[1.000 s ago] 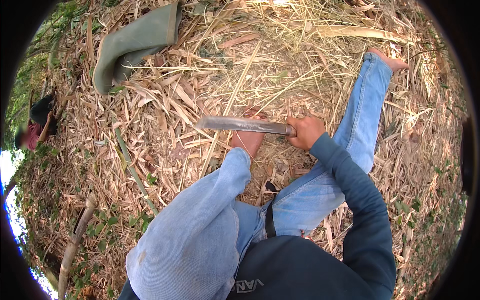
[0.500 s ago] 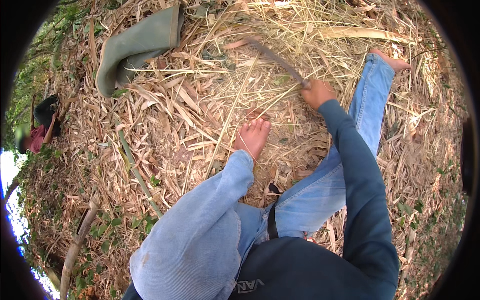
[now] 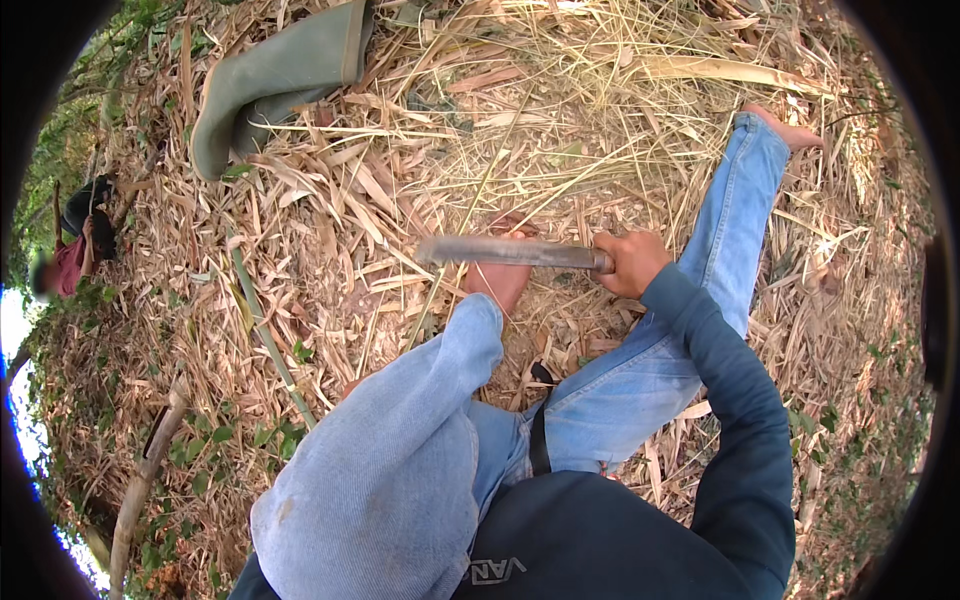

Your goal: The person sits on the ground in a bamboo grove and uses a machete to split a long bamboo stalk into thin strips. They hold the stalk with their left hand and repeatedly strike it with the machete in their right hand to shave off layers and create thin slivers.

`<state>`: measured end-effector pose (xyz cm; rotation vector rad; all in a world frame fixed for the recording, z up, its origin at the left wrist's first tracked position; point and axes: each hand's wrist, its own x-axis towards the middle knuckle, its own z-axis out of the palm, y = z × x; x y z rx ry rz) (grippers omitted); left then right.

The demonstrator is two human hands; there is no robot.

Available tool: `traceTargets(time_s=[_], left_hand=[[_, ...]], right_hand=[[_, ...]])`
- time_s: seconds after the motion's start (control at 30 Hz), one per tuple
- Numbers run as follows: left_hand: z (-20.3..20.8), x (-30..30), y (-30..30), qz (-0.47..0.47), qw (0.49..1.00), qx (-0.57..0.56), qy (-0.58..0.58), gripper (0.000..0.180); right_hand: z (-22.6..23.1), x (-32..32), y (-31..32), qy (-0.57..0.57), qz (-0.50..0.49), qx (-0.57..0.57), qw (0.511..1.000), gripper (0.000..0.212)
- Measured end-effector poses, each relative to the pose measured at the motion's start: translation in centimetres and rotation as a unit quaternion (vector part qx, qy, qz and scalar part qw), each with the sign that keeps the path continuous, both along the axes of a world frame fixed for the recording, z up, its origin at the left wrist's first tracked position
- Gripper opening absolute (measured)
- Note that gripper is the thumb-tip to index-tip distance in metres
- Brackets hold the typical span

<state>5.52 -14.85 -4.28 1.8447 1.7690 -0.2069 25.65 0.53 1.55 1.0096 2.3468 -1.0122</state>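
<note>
My right hand (image 3: 634, 263) is closed around the handle of a long-bladed knife (image 3: 500, 251). The blade points left, level above my bare left foot (image 3: 497, 285), and its tip is smeared by motion. Beside the shin of my bent left leg a small skin-coloured patch (image 3: 352, 386) shows, which looks like part of my left hand; the leg hides the rest. A long thin pale strip (image 3: 436, 290) runs along the left side of that foot. More thin strips (image 3: 600, 100) lie strewn across the ground in front of me.
Green rubber boots (image 3: 290, 65) lie at the upper left. A green pole (image 3: 268, 335) and a thicker branch (image 3: 148, 470) rest on dry leaf litter to the left. Another person (image 3: 78, 245) sits at the far left. My right leg (image 3: 735, 215) stretches out to the right.
My right hand has drawn the knife nearer and down; its blade has swung from pointing away to level over my left foot. A skin-coloured patch now shows beside my left shin.
</note>
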Motion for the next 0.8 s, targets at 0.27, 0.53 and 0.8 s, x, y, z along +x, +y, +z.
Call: traceTargets(time_s=[0.27,0.53,0.8], left_hand=[[0.4,-0.6,0.1,-0.007,0.999,-0.008,-0.034,0.042],[0.0,0.1,-0.1,0.009,0.998,-0.018,-0.054,0.042],[-2.3,-0.3,0.0,0.034,0.994,-0.097,-0.021,0.041]], right_hand=[[-2.8,-1.2,4.2,0.017,-0.087,0.022,0.996,0.022],[-2.3,-1.9,6.6,-0.074,-0.239,-0.006,0.968,0.028],[1.0,-2.6,-4.3,0.048,-0.056,0.044,0.996,0.025]])
